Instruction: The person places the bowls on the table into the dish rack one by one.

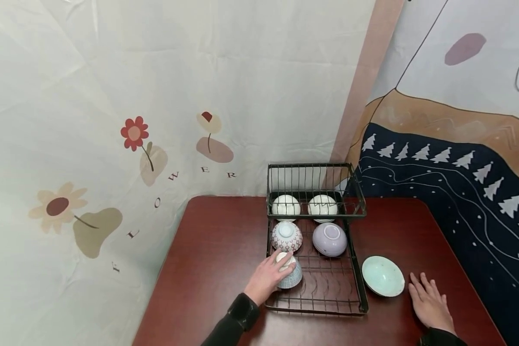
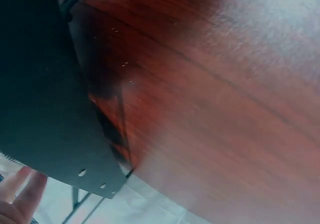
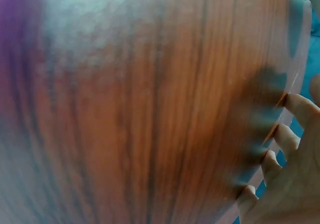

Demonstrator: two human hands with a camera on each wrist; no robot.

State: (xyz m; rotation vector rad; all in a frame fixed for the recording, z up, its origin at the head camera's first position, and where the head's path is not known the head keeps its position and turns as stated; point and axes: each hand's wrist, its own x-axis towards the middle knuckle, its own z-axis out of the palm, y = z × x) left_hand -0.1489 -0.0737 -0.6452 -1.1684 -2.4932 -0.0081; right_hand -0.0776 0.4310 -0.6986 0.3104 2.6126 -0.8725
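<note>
In the head view my left hand point(image 1: 265, 278) grips an upturned bowl with a fine blue-grey pattern point(image 1: 291, 279), its fingers about the pale foot. This bowl is at the left side of the black wire dish rack point(image 1: 358, 274), near the front. Just behind it sits an upturned bowl with a red-and-white pattern point(image 1: 281, 239); a lilac bowl point(image 1: 328, 240) lies upturned to its right. My right hand point(image 1: 431, 303) rests on the table, fingers spread, beside a pale green dish point(image 1: 383, 276) that stands right side up. Fingertips point(image 2: 35, 189) of the left hand show in the left wrist view.
Two white bowls point(image 1: 286, 205) sit at the back of the rack, beneath its raised wire tier point(image 1: 311, 216). The reddish-brown table point(image 1: 216, 240) reaches back to a printed wall cloth point(image 1: 251, 96). A dark panel point(image 2: 45, 99) fills the left of the left wrist view.
</note>
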